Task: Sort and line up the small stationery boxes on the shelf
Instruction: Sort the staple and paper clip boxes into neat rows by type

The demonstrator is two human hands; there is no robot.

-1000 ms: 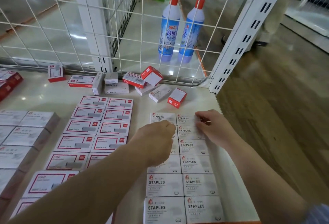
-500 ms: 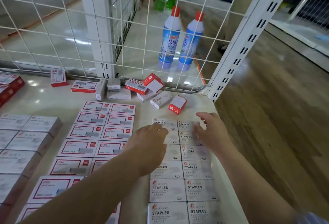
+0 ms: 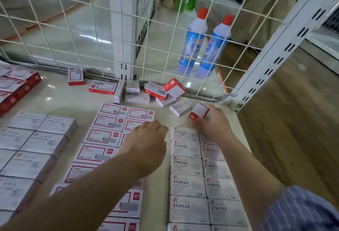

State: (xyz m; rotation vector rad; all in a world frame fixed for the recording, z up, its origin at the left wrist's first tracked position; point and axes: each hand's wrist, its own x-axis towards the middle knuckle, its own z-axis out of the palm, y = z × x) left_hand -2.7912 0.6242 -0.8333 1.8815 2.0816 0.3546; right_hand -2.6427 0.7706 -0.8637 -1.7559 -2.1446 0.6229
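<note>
Two columns of white STAPLES boxes (image 3: 187, 164) lie flat at the right of the shelf (image 3: 60, 100). To their left lie two columns of white boxes with red frames (image 3: 102, 137). A loose heap of small red and white boxes (image 3: 161, 91) sits by the wire back. My right hand (image 3: 216, 122) reaches past the front STAPLES boxes, and its thumb and fingers curl round a tilted red and white box (image 3: 199, 113). My left hand (image 3: 148, 142) hovers between the two groups with its fingers loosely curled, holding nothing.
Larger grey-white boxes (image 3: 36, 139) fill the left, red ones (image 3: 16, 87) the far left. A wire grid (image 3: 77, 29) closes the back, and a slotted white upright (image 3: 275, 56) marks the right corner. Two blue bottles (image 3: 203, 45) stand behind the grid. The shelf's right edge drops to a wooden floor.
My right hand left the front STAPLES boxes and moved forward to the tilted red and white box. My left hand drew back to the left, off the STAPLES column.
</note>
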